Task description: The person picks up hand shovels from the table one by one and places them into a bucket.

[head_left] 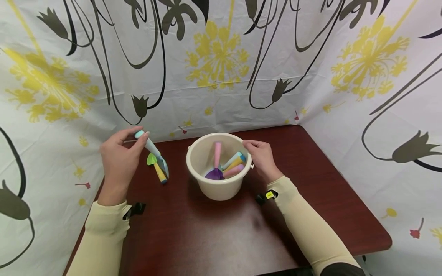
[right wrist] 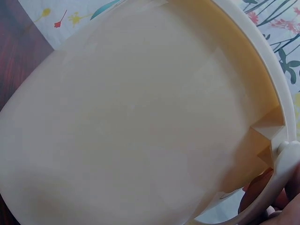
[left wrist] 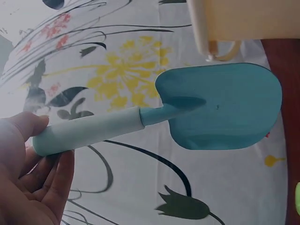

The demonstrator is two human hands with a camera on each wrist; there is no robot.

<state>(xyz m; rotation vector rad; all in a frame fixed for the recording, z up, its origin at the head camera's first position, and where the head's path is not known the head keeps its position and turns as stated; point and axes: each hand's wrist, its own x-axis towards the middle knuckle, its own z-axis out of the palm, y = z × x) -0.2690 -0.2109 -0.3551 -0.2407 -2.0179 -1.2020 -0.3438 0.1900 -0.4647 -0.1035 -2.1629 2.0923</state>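
Observation:
My left hand (head_left: 120, 161) pinches the pale end of a toy shovel (left wrist: 218, 108) between thumb and fingers, its blue blade pointing down and toward the bucket. In the head view that blade overlaps a small tool with a green head and yellow handle (head_left: 160, 173) lying on the table. A cream bucket (head_left: 221, 191) stands at the middle, several toy tools inside, among them a purple one with a pink handle (head_left: 217, 155). My right hand (head_left: 260, 157) grips the bucket's right rim, close by the handle joint; its fingers curl behind the bucket's handle (right wrist: 281, 180) in the right wrist view.
The bucket stands on a dark red wooden table (head_left: 203, 237). A white cloth (head_left: 221, 107) printed with yellow flowers and dark tulips hangs behind the table and along both sides. A black object (head_left: 290, 271) shows at the table's near edge.

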